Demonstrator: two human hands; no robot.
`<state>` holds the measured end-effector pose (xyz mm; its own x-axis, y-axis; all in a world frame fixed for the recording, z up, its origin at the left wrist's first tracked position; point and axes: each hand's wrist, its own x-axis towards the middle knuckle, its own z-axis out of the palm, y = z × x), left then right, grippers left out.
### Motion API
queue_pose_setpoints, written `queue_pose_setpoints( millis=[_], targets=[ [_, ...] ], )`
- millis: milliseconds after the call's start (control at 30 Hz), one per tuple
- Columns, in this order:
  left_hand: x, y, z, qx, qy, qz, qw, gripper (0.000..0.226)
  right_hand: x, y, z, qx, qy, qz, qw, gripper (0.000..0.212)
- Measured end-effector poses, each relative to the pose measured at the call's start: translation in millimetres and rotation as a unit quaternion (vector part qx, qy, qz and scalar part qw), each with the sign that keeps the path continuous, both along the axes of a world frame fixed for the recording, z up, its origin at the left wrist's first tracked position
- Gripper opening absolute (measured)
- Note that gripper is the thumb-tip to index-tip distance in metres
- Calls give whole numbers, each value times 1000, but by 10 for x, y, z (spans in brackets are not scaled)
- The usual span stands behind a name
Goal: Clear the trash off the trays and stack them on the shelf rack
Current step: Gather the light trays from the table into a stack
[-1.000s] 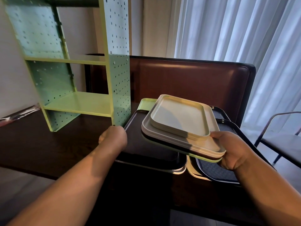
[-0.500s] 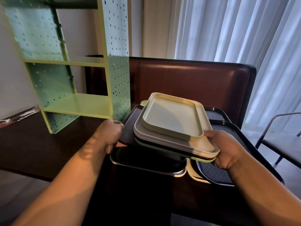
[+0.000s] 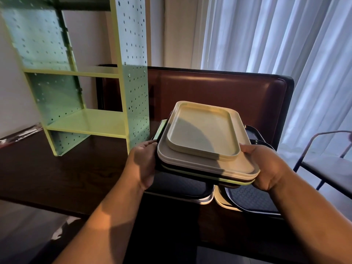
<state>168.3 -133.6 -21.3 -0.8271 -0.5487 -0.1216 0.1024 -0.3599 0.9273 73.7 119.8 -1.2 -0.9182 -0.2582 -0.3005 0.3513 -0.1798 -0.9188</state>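
1. As the view runs from the left edge, a pale green shelf rack (image 3: 85, 122) stands upright on the dark counter (image 3: 57, 172), with perforated side panels and two open shelves; the lower shelf is bare and faces the person.
2. The left hand (image 3: 142, 164) is a closed grip on the left short end of a stack of trays (image 3: 205, 168), fingers hidden underneath.
3. The stack is held in the air between both hands, just right of the rack's near upright. A small cream tray (image 3: 203, 130) lies on top of wider grey, black and green ones. No trash shows on it.
4. The right hand (image 3: 266, 166) clamps the opposite short end, thumb over the rim.
5. More dark trays (image 3: 253, 201) lie on the counter beneath and right of the stack; a chair (image 3: 327, 164) stands further right by the curtain.
6. The lower shelf lies left and slightly ahead of the stack, nearer the left hand. The stack's long axis runs hand to hand, roughly along the shelf's width. I judge the opening has room, but the near upright sits close to the stack's left end and could catch it.
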Motion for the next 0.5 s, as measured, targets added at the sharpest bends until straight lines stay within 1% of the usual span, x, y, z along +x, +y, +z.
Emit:
queue_pose_setpoints(
  millis=[67,100,200,233,267,300,333,367,400,500],
  targets=[
    [15,114,59,-12,13,-20,1000,16,29,40,16,-15,-12,15,1000,29],
    [24,163,97,-12,16,-33,999,19,45,60,25,-25,-19,23,999,32],
    [25,213,160,36,11,-85,996,29,65,131,52,-38,-24,35,998,31],
    [27,203,191,62,-7,-114,992,39,64,162,56,-35,-25,30,999,29],
    [33,194,224,81,-32,-155,984,54,67,189,57,-27,-22,26,999,29],
    [44,188,256,93,-50,-210,972,70,72,214,58,-17,-20,25,999,30],
    [53,193,285,92,-62,-255,960,81,81,235,61,-8,-17,33,999,32],
    [59,208,316,75,-69,-275,956,84,86,250,63,-1,-11,41,999,34],
    [61,235,350,47,-72,-273,958,80,99,261,73,-1,-1,52,999,35],
    [57,320,375,-15,-72,-231,970,63,143,293,135,-42,18,79,996,33]
  ],
)
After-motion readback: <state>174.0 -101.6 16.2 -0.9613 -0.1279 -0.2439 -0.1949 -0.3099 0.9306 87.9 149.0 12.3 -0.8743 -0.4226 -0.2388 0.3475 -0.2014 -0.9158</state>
